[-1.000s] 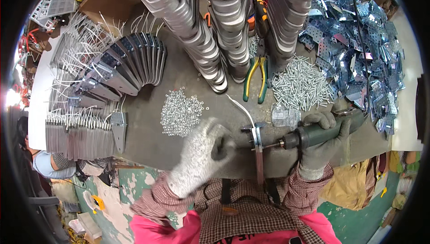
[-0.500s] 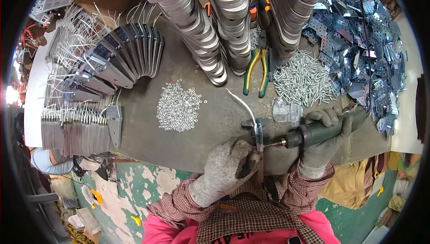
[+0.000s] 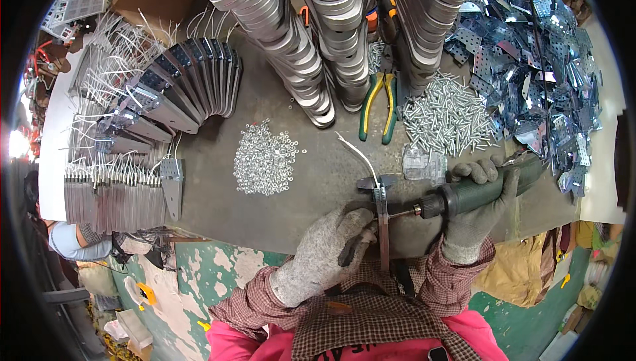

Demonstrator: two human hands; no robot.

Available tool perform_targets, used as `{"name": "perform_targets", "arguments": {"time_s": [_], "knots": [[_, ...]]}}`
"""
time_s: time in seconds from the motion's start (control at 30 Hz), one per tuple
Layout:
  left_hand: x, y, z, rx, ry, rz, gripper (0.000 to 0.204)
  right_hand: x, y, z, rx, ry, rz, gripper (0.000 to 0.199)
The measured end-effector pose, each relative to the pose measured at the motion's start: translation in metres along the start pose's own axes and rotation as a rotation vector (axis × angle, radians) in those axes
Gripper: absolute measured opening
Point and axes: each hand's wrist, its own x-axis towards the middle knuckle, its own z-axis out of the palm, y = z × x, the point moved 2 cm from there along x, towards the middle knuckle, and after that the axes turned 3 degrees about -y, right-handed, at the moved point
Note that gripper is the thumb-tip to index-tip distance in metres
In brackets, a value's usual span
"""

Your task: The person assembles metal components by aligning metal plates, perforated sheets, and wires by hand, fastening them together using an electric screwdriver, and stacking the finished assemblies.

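My gloved right hand point(image 3: 482, 212) wraps round a dark green electric screwdriver point(image 3: 474, 192). Its bit points left and reaches the side of a narrow metal bracket point(image 3: 382, 218), seen edge-on near the table's front edge. A white wire point(image 3: 358, 152) runs up from the bracket. Just left of the bracket is my gloved left hand point(image 3: 324, 248), its fingers curled together close to the bit's line; whatever they pinch is hidden. A small dark metal fixture point(image 3: 368, 183) stands at the bracket's far end.
Nuts point(image 3: 266, 160) lie heaped at centre left, screws point(image 3: 452, 116) at right beside pliers point(image 3: 379, 106) and a clear plastic block point(image 3: 424, 164). Tall stacks of metal plates point(image 3: 341, 36) rise behind. Wired brackets point(image 3: 116, 195) line the left; perforated blue-grey plates point(image 3: 523, 62) pile up far right.
My left hand has drawn slightly left, and its fingertips have shifted away from the bracket. The screwdriver in my right hand stays almost in place.
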Motion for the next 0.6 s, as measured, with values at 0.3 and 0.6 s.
{"name": "perform_targets", "arguments": {"time_s": [0.3,0.6], "knots": [[0.003,0.005,-0.009,0.380,0.069,0.262,0.031,0.000,-0.002,0.000,-0.008,0.008,0.006,0.024],[0.007,-0.002,-0.002,-0.132,-0.050,0.001,0.026,-0.001,0.000,0.004,0.100,-0.023,0.043,0.028]]}}
